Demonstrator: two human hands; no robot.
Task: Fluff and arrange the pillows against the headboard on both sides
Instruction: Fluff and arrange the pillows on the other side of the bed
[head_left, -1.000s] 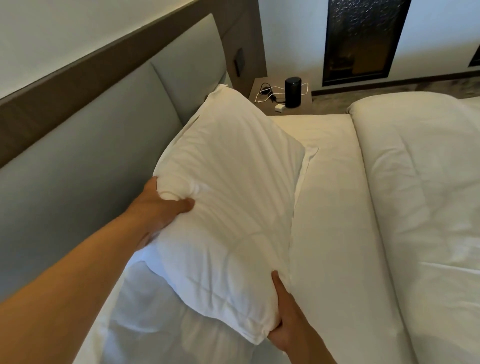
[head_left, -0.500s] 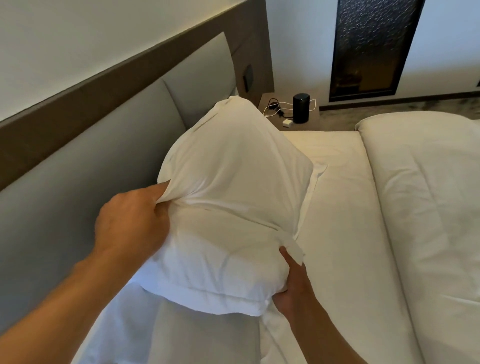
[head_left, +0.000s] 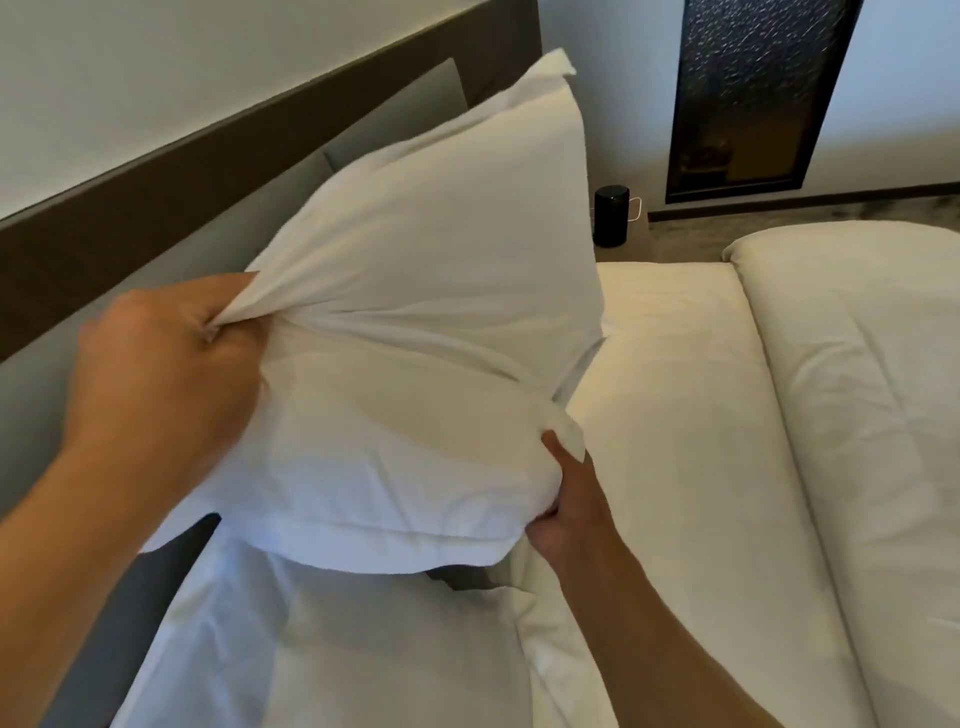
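A white pillow (head_left: 436, 291) is lifted off the bed, tilted with its far corner up near the top of the grey padded headboard (head_left: 62, 395). My left hand (head_left: 166, 374) bunches the pillowcase fabric at the pillow's left edge in a closed fist. My right hand (head_left: 571, 493) pinches the lower right corner from below. A second white pillow (head_left: 332, 649) lies flat on the bed under the raised one, next to the headboard.
The white bed sheet (head_left: 675, 415) stretches to the right, with a folded white duvet (head_left: 872, 415) beyond it. A black cylinder (head_left: 610, 215) with a white cable stands on the nightstand at the far end. A dark framed panel (head_left: 753, 93) hangs on the wall.
Both hands have raised the pillow and pulled it closer. The left hand went from resting on the pillow's side to gripping a bunch of fabric. The right hand shifted up the right corner.
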